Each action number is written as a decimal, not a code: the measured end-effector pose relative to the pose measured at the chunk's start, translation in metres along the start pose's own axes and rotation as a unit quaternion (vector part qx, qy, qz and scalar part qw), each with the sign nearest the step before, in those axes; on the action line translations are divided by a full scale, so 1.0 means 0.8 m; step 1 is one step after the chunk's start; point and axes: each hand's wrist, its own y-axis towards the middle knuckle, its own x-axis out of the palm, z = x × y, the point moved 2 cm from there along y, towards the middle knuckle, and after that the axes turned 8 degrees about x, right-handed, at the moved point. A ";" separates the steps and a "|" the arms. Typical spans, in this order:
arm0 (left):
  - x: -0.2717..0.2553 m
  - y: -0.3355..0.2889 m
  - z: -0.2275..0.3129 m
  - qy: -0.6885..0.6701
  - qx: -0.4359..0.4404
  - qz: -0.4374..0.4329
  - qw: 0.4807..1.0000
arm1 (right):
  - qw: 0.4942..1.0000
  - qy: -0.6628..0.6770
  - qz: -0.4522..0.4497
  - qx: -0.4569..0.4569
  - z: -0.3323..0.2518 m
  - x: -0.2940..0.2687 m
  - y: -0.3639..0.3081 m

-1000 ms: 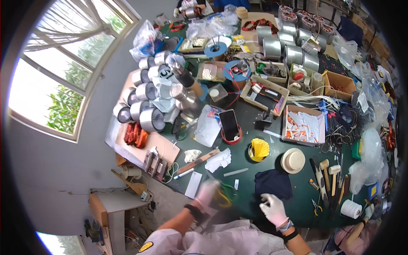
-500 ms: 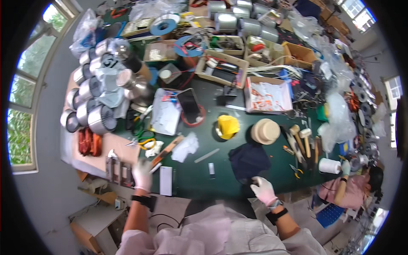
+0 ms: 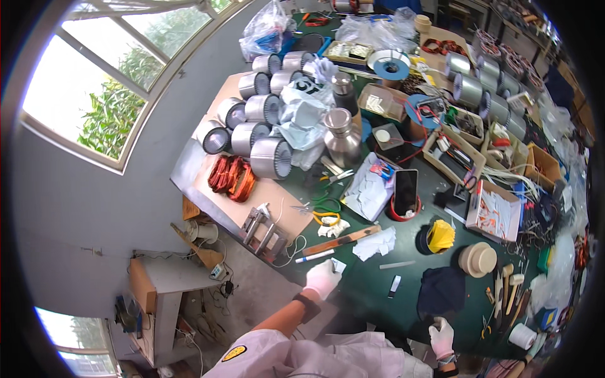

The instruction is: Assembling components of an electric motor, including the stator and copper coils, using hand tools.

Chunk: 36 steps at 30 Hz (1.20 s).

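My left hand [image 3: 322, 281], in a white glove, is at the table's front edge with its fingers closed over a small white rectangular piece [image 3: 339, 265], one end of which sticks out past the fingers. Just beyond it lie a white marker-like stick [image 3: 314, 256] and a long brown wooden strip [image 3: 343, 239]. My right hand [image 3: 441, 337], also gloved, is at the front edge below a dark folded cloth [image 3: 441, 292]. Its fingers are loosely apart and nothing shows in them.
Left of my left hand stands a metal clamp-like fixture [image 3: 263, 234]. Behind it are copper wire coils [image 3: 232, 178] and several silver slotted cylinders [image 3: 271, 157]. Scissors [image 3: 326, 214], crumpled paper [image 3: 375, 243], a yellow cup-shaped thing [image 3: 440, 236] and a beige stepped block [image 3: 477, 259] are on the table.
My view has swung to the left, so the table sits further right. My left hand has moved from beside the wooden strip onto the white rectangular piece. My right hand stays near the dark cloth.
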 end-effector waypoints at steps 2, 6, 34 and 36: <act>-0.046 0.006 -0.047 -0.011 -0.006 0.049 0.999 | 1.000 0.009 -0.006 0.026 0.010 0.001 0.003; -0.184 0.042 -0.161 0.091 -0.054 0.247 0.963 | 0.998 -0.050 -0.020 0.015 0.025 -0.009 0.003; -0.011 -0.069 0.184 -0.100 0.336 -0.120 0.929 | 0.993 -0.043 0.105 -0.027 0.055 -0.064 -0.012; 0.053 -0.052 0.147 -0.138 0.301 -0.109 0.937 | 0.994 -0.021 0.103 0.011 0.096 -0.069 -0.009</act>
